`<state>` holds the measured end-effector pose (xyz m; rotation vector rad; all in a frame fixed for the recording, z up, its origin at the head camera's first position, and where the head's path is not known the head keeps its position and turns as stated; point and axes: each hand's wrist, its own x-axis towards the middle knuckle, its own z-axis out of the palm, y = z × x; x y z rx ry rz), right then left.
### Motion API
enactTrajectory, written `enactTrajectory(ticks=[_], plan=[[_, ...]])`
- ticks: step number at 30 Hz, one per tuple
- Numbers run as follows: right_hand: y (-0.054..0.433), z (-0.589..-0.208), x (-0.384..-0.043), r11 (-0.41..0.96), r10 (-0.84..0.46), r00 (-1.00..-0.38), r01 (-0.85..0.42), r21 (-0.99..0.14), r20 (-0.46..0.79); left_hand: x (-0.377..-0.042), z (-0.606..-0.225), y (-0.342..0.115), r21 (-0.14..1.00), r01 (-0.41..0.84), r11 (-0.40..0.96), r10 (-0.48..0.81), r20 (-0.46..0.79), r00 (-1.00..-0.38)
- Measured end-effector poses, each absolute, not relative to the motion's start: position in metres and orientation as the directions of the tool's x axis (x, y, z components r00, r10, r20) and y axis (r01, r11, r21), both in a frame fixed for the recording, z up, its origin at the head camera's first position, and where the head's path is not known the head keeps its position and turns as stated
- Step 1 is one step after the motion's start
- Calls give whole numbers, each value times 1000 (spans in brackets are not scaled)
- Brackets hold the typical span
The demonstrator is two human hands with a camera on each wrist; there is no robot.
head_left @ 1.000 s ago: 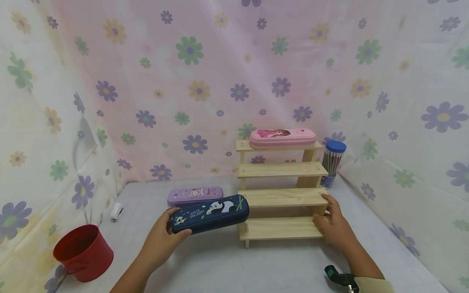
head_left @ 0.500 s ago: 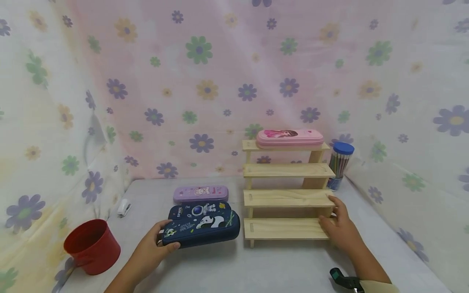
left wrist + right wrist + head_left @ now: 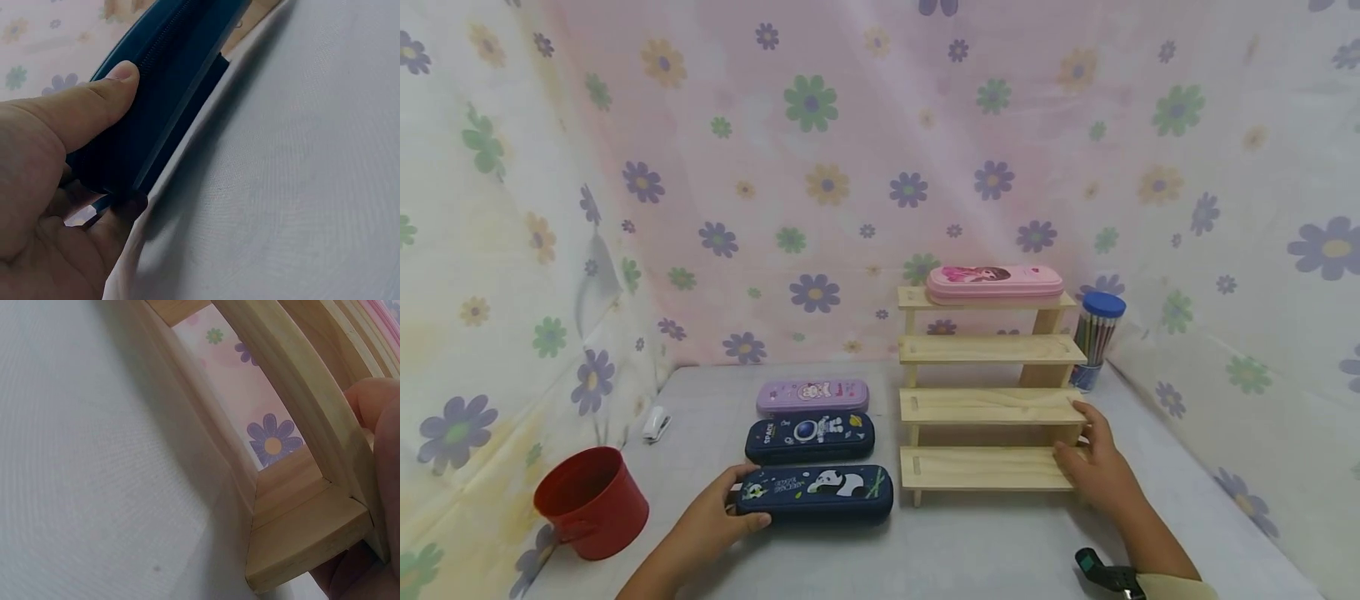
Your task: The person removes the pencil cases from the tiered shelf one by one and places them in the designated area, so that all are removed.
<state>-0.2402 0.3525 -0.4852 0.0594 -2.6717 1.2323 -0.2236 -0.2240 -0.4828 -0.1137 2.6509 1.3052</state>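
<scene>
The panda pencil case (image 3: 816,496) has moved down toward the person, its left end pinched by the left grip (image 3: 715,515); whether it touches the desk (image 3: 985,550) is unclear. Beyond that grip lie the astronaut pencil case (image 3: 812,438), then the purple pencil case (image 3: 786,397); the right grip (image 3: 1097,462) holds the wooden rack (image 3: 985,406).
</scene>
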Motion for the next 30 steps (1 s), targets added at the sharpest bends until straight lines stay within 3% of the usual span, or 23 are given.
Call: enactTrajectory(ticks=[30], plan=[[352,-486,-241,652,69,-984,-80,-754,164,-234,-490,-236,684,-160,712,-32,-196,-980]])
